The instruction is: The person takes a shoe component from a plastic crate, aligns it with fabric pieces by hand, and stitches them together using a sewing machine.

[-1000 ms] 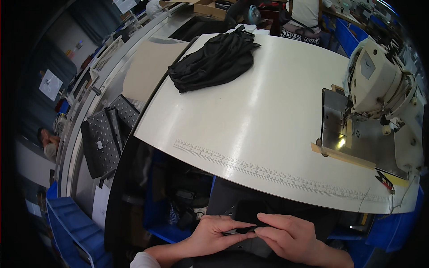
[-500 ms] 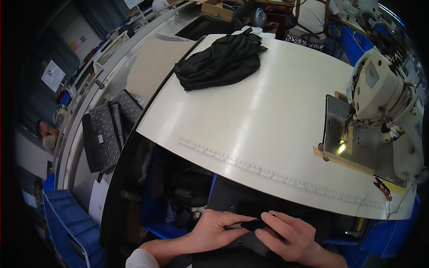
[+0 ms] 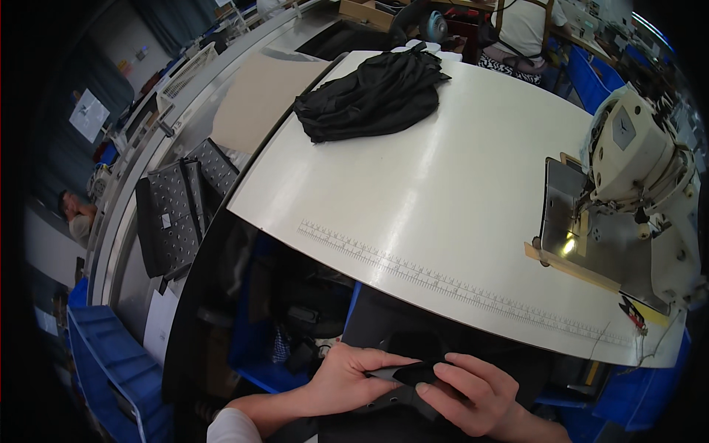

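Note:
Both my hands meet below the front edge of the white table [image 3: 354, 192], gripping a piece of black fabric [image 3: 417, 373]. My left hand [image 3: 343, 380] pinches its left end between thumb and fingers, and a paler grey face of the piece shows there. On the other side, the fingers and thumb of my right hand [image 3: 473, 391] close on the right part. More dark material with small eyelet-like spots hangs beneath the hands; its full shape is hidden. A gathered heap of black cloth [image 3: 369, 96] lies at the table's far left.
A sewing machine [image 3: 628, 148] stands on the right, with red-handled thread snips [image 3: 632, 313] near it. A printed ruler scale [image 3: 443, 280] runs along the front edge. Folded black studded fabric [image 3: 173, 214] lies at left, above a blue crate [image 3: 111, 362]. A person [image 3: 521, 29] sits beyond the table.
My fingers have shifted on the black fabric, and more of its grey face shows beside the left thumb. The whole view has moved slightly.

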Demonstrator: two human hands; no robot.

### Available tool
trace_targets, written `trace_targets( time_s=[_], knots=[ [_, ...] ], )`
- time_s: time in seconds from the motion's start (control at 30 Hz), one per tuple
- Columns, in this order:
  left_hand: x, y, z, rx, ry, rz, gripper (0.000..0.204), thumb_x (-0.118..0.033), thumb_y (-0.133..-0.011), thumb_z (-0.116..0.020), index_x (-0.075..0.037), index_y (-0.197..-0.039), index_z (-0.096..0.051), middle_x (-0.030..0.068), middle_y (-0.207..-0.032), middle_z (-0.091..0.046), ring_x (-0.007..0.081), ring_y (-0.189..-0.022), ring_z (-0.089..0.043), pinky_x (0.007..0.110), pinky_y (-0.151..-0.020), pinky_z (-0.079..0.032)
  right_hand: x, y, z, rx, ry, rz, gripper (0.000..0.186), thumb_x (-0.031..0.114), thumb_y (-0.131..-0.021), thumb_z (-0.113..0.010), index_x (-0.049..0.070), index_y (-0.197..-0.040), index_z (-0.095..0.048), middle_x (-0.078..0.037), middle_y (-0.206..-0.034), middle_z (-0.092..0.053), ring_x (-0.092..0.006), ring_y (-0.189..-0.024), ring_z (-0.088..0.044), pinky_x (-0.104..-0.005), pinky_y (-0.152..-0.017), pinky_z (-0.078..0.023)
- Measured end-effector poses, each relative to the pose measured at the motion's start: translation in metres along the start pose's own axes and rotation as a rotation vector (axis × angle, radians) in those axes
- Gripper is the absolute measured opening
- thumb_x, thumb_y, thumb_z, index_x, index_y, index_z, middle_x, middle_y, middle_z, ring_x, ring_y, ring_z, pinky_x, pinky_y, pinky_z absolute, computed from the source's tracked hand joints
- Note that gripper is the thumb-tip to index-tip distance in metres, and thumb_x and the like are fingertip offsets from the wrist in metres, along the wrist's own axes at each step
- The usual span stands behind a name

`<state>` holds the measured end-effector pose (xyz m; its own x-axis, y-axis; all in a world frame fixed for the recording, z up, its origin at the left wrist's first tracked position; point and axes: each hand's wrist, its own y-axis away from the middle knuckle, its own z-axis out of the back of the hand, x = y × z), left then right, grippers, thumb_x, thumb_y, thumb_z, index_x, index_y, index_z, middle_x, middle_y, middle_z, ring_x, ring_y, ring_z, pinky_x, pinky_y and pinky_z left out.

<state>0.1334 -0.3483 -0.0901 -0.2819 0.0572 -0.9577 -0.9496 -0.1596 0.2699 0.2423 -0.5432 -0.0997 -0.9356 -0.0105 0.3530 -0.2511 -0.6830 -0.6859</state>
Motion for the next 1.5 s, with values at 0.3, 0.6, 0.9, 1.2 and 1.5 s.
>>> trace_targets(
  time_s=[0.3, 0.6, 0.9, 1.2, 1.5],
  knots=[
    [-0.036, -0.016, 0.025, 0.099, -0.295, -0.28, 0.031, -0.005, -0.074, -0.082, -0.008, -0.104, -0.075, 0.0054, -0.062, -0.062, 0.0089, -0.05, -0.05, 0.025, -0.045, -0.033, 0.004, -0.036, -0.005, -0.165, -0.428, -0.576, 0.044, -0.003, -0.07, -0.081, 0.009, -0.108, -0.062, -0.005, -0.101, -0.059, -0.0204, -0.089, -0.063, -0.0259, -0.068, -0.057],
    [-0.002, -0.022, 0.026, 0.094, -0.302, -0.241, 0.034, -0.023, -0.078, -0.081, -0.007, -0.106, -0.071, 0.0043, -0.079, -0.07, 0.0167, -0.062, -0.063, 0.021, -0.061, -0.048, -0.022, -0.008, 0.01, 0.62, -0.757, -0.647, 0.042, 0.015, -0.089, -0.066, 0.006, -0.129, -0.056, -0.007, -0.068, -0.061, -0.0184, -0.055, -0.061, -0.0266, -0.052, -0.048],
    [0.003, -0.013, 0.051, 0.409, -0.347, 0.151, 0.025, -0.015, -0.082, -0.079, -0.006, -0.103, -0.071, 0.0068, -0.081, -0.073, 0.0098, -0.076, -0.068, 0.023, -0.069, -0.051, -0.048, 0.022, -0.024, 0.326, -0.285, -0.224, 0.045, 0.001, -0.072, -0.068, 0.007, -0.116, -0.063, -0.002, -0.069, -0.062, -0.0164, -0.056, -0.061, -0.0271, -0.05, -0.05],
    [0.022, -0.006, 0.031, 0.203, 0.134, 0.132, 0.03, -0.014, -0.09, -0.07, -0.001, -0.117, -0.067, 0.007, -0.109, -0.07, 0.0063, -0.096, -0.061, 0.021, -0.085, -0.048, -0.041, 0.047, -0.027, 0.453, -0.85, -0.767, 0.019, 0.016, -0.095, -0.063, 0.0, -0.085, -0.059, -0.006, -0.049, -0.042, -0.0114, -0.043, -0.041, -0.0262, -0.044, -0.035],
    [0.005, -0.002, 0.019, 0.134, 0.017, 0.195, 0.02, -0.011, -0.092, -0.068, 0.0, -0.109, -0.071, 0.0032, -0.086, -0.072, 0.0015, -0.082, -0.06, 0.018, -0.072, -0.049, -0.03, 0.032, -0.008, 0.469, -0.805, -0.677, 0.022, 0.019, -0.098, -0.056, 0.003, -0.113, -0.058, -0.006, -0.053, -0.049, -0.0197, -0.045, -0.053, -0.0294, -0.046, -0.043]
  ],
)
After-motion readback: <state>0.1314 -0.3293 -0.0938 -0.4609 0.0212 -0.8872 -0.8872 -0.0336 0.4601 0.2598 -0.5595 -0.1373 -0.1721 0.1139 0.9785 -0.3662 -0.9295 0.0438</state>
